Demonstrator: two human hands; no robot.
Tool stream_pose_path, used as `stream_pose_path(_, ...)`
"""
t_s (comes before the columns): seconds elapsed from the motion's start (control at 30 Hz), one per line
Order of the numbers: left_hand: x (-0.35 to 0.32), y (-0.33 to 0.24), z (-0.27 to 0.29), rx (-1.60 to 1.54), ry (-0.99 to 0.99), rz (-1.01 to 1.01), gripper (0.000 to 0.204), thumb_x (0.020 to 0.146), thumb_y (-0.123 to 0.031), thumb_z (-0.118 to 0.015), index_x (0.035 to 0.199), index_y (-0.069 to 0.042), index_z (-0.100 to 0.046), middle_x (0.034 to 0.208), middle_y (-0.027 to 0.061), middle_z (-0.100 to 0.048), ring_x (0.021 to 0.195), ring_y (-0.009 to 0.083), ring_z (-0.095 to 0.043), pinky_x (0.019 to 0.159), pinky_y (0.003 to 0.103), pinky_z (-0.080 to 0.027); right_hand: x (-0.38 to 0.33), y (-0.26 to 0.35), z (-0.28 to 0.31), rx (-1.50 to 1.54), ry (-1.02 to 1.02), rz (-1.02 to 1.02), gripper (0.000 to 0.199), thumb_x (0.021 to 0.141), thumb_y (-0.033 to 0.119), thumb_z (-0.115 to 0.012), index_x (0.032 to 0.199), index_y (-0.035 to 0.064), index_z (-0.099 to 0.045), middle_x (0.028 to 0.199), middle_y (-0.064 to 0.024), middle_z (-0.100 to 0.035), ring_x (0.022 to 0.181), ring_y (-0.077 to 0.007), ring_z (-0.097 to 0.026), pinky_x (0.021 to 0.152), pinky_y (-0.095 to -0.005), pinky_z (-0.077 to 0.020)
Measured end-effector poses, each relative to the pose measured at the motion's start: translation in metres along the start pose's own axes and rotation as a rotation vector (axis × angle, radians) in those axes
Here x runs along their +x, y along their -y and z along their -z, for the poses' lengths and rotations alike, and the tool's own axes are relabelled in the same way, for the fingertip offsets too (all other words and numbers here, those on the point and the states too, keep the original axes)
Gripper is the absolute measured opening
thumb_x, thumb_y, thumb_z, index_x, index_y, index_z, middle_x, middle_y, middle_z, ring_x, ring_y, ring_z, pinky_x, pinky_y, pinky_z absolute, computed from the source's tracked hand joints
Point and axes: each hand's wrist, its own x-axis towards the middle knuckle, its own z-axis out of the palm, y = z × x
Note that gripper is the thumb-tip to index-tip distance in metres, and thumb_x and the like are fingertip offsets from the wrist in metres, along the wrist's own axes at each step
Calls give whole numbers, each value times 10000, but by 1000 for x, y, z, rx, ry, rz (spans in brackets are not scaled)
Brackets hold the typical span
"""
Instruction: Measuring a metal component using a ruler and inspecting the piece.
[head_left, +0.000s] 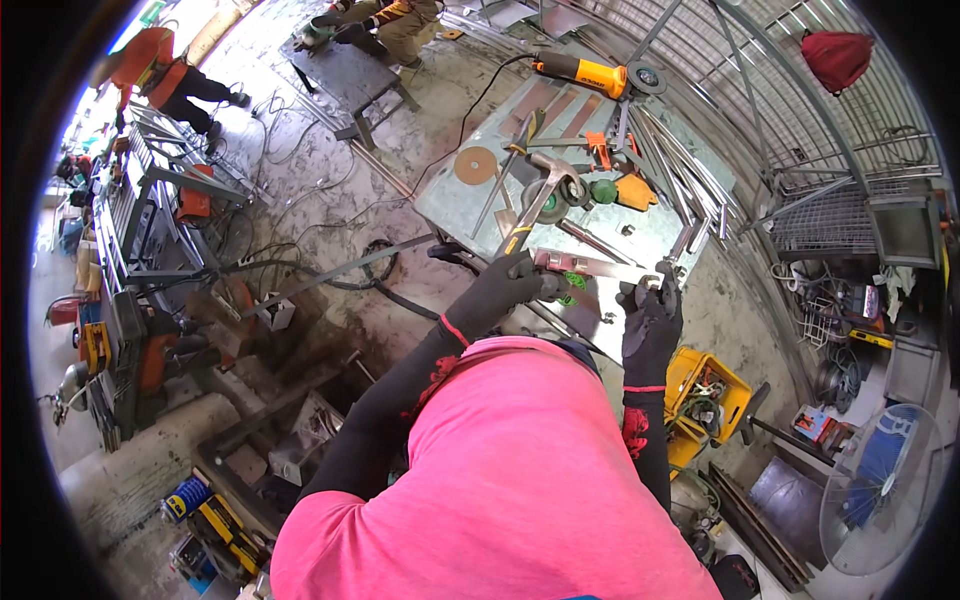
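Note:
My left hand [508, 284], in a dark glove, is closed around the black-and-yellow handle of a claw hammer [550, 185]. The hammer's metal head points away from me over the table. A flat reddish-grey metal bar [598, 266] spans the gap between my hands; its left end lies close to my left hand. At its right end, my gloved right hand [652, 318] is closed with fingertips raised, pinching the bar or a small metal part there. Exactly what sits between those fingers is hard to make out. Just below the bar lies a small green object [573, 288].
The metal table [455, 208] bears an angle grinder [590, 75], a brown cutting disc [475, 166], a yellow-orange glove [635, 192] and metal tubes [680, 165]. A yellow crate [735, 385] and a fan [885, 488] stand right. Two people work at far left; cables cross the floor.

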Motion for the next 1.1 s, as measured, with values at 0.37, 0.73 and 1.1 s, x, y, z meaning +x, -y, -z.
stream_pose_path(0.37, 7, -5, -2, -159, -73, -1, 634, 1177, -485, -460, 1446, 78, -570, 1176, 141, -756, 1028, 216, -724, 938, 363, -592, 5, -5, -4, -53, -33, -12, 444, 1013, -29, -608, 1440, 86, -563, 1083, -55, -668, 956, -243, -739, 855, -412, -620)
stream_pose_path(0.73, 10, 7, 1, -156, -108, -10, 328, 1104, -167, -559, 1300, 75, -661, 1066, 86, -723, 924, 142, -666, 868, 311, -550, 5, -16, 6, -38, -53, 27, 492, 1011, -22, -606, 1491, 48, -527, 1065, -66, -684, 928, -228, -729, 854, -415, -623)
stream_pose_path(1.1, 7, 2, -3, -40, -233, 20, 251, 1086, -168, -586, 1147, 47, -700, 976, 71, -747, 904, 145, -692, 872, 321, -557, 0, -17, 11, -142, -25, 14, 543, 1036, -12, -612, 1565, 9, -494, 1277, -145, -703, 1017, -259, -757, 856, -401, -628)
